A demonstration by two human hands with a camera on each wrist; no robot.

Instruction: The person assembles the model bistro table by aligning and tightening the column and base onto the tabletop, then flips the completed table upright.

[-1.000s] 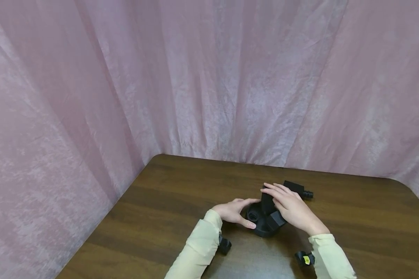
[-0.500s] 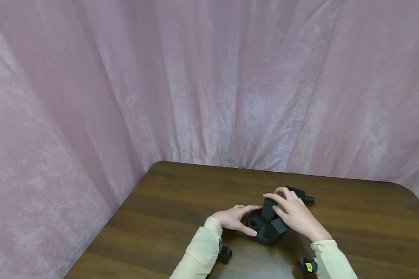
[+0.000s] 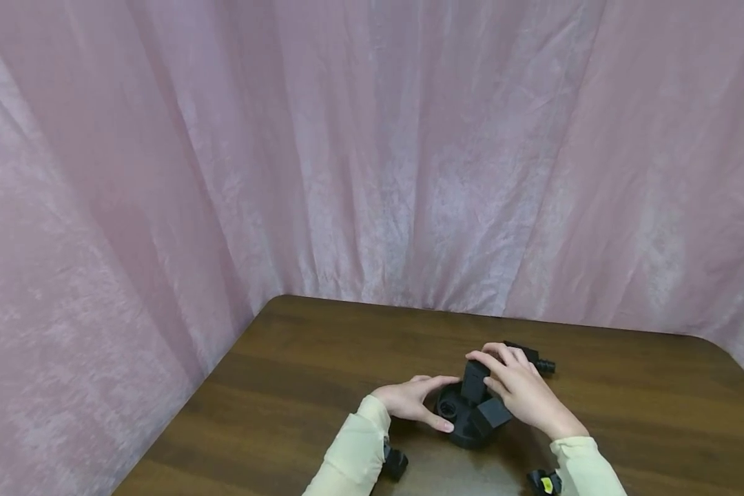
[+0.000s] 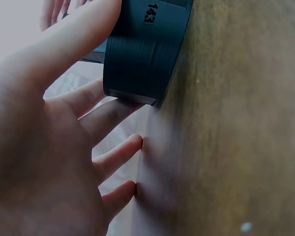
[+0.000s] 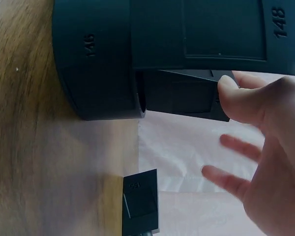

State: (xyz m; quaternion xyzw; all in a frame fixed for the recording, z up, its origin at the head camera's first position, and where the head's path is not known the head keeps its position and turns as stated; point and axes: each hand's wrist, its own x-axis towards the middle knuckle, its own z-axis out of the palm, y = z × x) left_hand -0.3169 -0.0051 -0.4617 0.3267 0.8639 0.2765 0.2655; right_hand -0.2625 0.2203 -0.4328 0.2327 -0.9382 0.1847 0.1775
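Observation:
A round black base (image 3: 468, 437) with a threaded hole sits on the table, "146" marked on its side in the right wrist view. Two rectangular black blocks rise from it: an upright block (image 3: 474, 381) and a tilted block (image 3: 494, 413) marked "148" (image 5: 279, 22). My left hand (image 3: 409, 401) grips the base's left side between thumb and fingers; in the left wrist view the base wall (image 4: 142, 59) shows "143", and two fingers stay off it. My right hand (image 3: 523, 394) pinches the top of the upright block (image 5: 184, 96) between thumb and fingers.
Behind the right hand lies a loose black block (image 5: 141, 201) with a threaded stud (image 3: 545, 366) at its end. The brown wooden table (image 3: 322, 344) ends at a pink curtain (image 3: 372, 151) at the back and left.
The right hand's fingers, stretched over the upright block a second ago, have drawn back and bent into a pinch at its top. The left hand keeps its hold; the whole view has shifted slightly.

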